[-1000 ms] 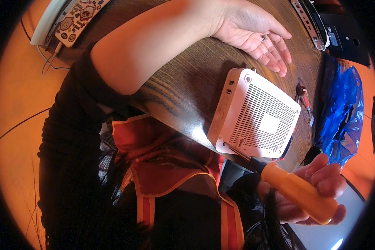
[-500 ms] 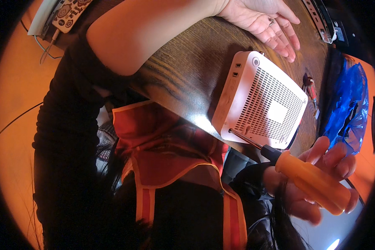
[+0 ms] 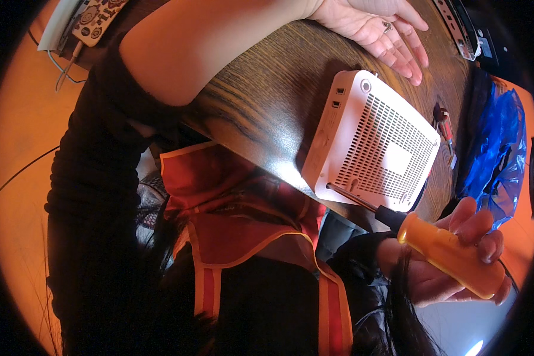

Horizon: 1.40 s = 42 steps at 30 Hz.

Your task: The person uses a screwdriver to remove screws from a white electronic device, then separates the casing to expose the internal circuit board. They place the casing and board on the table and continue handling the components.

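Observation:
A white plastic box with a perforated grid and small ports, like a router [image 3: 362, 127], sits on the wooden table close to its edge. My right hand [image 3: 424, 282] is wrapped round the orange handle of a screwdriver [image 3: 442, 249]. Its thin metal shaft slants to the box's near lower corner, where the tip touches at a small recess. Beyond the box, my left hand [image 3: 377, 38] rests palm up with fingers stretched out, holding nothing and apart from the box.
A blue plastic bag [image 3: 498, 151] lies right of the table. Beside the box is a small red-handled tool [image 3: 445, 127]. A dark device with ports [image 3: 457, 29] stands at the far right. A patterned phone [image 3: 98, 21] with a cable lies at the far left.
The fingers of my right hand have closed further round the handle, whose end has shifted slightly up and right. The tip stays at the same corner. My left hand has barely moved.

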Available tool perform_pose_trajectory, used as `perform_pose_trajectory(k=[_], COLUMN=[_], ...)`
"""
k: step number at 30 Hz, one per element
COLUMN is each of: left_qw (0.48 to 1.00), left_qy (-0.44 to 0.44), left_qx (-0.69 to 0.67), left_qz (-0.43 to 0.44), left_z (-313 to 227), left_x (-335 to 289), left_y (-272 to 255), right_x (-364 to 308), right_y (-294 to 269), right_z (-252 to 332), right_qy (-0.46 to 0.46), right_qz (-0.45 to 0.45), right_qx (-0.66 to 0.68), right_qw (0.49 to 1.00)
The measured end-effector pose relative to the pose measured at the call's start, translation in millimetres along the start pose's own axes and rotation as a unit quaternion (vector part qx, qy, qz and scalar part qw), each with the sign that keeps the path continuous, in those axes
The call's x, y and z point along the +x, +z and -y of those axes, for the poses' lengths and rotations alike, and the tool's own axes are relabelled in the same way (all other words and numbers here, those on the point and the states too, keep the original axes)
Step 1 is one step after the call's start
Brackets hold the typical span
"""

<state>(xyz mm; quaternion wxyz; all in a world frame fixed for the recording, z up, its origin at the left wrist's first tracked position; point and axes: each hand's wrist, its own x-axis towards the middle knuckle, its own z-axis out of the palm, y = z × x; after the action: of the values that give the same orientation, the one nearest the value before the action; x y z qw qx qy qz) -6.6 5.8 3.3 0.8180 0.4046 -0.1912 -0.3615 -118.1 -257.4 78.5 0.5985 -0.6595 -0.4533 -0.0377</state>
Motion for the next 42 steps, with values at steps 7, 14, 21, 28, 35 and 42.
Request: perform_pose_trajectory(k=[7,14,21,28,35,42], left_qw=[1.0,1.0,0.999,0.999,1.0,0.999], left_qy=[0.0,-0.013,0.01,0.001,0.007,0.011], left_qx=[0.004,0.009,0.038,0.024,0.014,0.026], left_qz=[0.003,-0.004,0.036,0.026,0.023,0.021], left_z=[-1.6,-1.4,-3.5,-4.3,-0.1,-0.5], left_x=[-0.8,-1.1,-6.1,-5.2,-2.4,-4.8], left_y=[0.5,0.2,0.4,2.2,1.2,1.4], right_x=[7.3,-5.8,1.6,5.1,5.6,2.9], right_y=[4.8,-8.9,17.5,27.0,19.9,0.0], right_z=[-5.1,-1.0,-0.3,-6.3,-3.7,3.0], right_qy=[-0.052,-0.151,-0.055,-0.041,-0.012,-0.041], right_qz=[0.089,0.145,-0.071,-0.122,-0.081,-0.038], right_qx=[0.05,-0.336,-0.164,-0.171,-0.164,-0.082], right_qw=[0.993,0.918,0.982,0.977,0.983,0.995])
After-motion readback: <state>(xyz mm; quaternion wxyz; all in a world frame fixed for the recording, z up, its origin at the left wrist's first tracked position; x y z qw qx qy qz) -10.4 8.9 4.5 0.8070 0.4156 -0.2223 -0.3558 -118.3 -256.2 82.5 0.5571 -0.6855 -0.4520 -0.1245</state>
